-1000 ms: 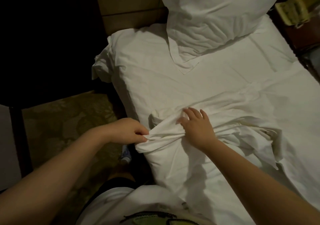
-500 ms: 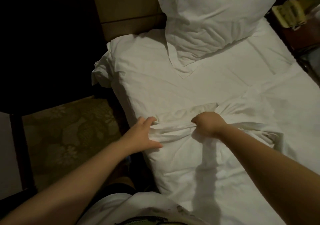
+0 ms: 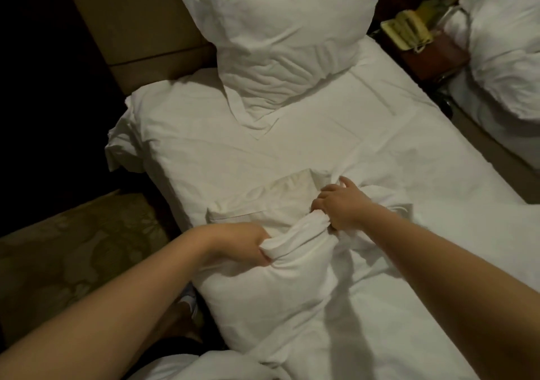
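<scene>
- Left hand: fingers clenched on a bunch of the duvet at the bed's left edge.
- Right hand: fingers grip the same gathered fold, mid-bed.
- Pillow stands at the head.

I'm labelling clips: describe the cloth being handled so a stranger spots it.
On the bed, below the propped pillow, lies a white cover. Its edge is bunched into a roll between the left hand and right hand, unlike the flat sheet nearby.

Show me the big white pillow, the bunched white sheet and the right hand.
big white pillow (image 3: 277, 29), head view, middle of its face.
bunched white sheet (image 3: 295, 239), head view, the gathered fold.
right hand (image 3: 340, 204), head view, back of the hand.
</scene>
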Action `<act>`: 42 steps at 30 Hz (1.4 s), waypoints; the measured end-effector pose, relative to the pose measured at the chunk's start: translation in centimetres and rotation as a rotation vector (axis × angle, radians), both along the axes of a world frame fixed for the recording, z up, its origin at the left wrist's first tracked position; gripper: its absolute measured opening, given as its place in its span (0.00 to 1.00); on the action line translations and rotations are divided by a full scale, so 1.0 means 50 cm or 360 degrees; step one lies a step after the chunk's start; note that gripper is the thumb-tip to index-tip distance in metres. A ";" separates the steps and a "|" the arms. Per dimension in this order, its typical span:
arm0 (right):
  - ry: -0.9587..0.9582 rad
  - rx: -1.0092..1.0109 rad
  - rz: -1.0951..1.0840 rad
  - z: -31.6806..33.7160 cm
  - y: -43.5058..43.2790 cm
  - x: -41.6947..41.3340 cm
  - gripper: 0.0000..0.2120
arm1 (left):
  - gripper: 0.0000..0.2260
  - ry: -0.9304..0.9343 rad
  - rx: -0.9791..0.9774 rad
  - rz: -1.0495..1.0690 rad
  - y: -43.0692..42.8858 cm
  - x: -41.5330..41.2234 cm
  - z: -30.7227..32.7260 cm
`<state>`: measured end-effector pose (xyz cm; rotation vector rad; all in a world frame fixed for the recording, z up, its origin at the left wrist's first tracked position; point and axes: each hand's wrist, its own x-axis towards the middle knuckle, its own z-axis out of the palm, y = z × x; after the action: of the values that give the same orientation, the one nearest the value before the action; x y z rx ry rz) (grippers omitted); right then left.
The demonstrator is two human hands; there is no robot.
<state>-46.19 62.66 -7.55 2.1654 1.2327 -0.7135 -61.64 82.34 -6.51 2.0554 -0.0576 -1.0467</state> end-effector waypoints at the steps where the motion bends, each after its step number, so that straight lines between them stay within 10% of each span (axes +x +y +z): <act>1: -0.0035 -0.0016 0.0019 -0.002 -0.013 0.019 0.24 | 0.06 0.0000 0.0009 0.0010 0.000 -0.005 0.006; 7: -0.0261 -0.0287 -0.0143 0.007 -0.107 0.097 0.19 | 0.02 -0.0007 0.0038 0.0083 -0.039 -0.014 0.029; 14: -0.0887 0.0123 -0.0359 0.216 -0.368 0.127 0.05 | 0.01 -0.0365 -0.0217 0.0141 -0.180 0.073 0.127; 18: -0.0945 -0.0087 -0.0724 0.351 -0.538 0.153 0.19 | 0.06 -0.0452 -0.0600 -0.0070 -0.314 0.142 0.210; 23: -0.1211 -0.0170 -0.0577 0.287 -0.393 0.220 0.06 | 0.07 -0.0204 -0.0684 0.0283 -0.251 0.173 0.112; 27: -0.0636 0.0006 -0.0511 0.023 -0.143 0.220 0.15 | 0.20 0.0034 0.0442 0.0257 -0.055 0.175 -0.108; 30: 0.0060 0.0193 -0.0327 -0.128 0.051 0.153 0.20 | 0.20 0.0420 0.0264 0.0193 0.056 0.155 -0.200; 35: 0.1263 0.0303 -0.1291 -0.184 0.204 0.106 0.21 | 0.17 0.0309 0.0162 0.0653 0.120 0.202 -0.275; 42: 0.1171 -0.0426 -0.1428 -0.222 0.161 0.174 0.27 | 0.17 0.0085 0.0308 0.0184 0.071 0.211 -0.322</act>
<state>-37.50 70.72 -18.65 2.2256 0.3029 -2.0347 -51.08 85.87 -22.59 2.1732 0.1952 -1.0696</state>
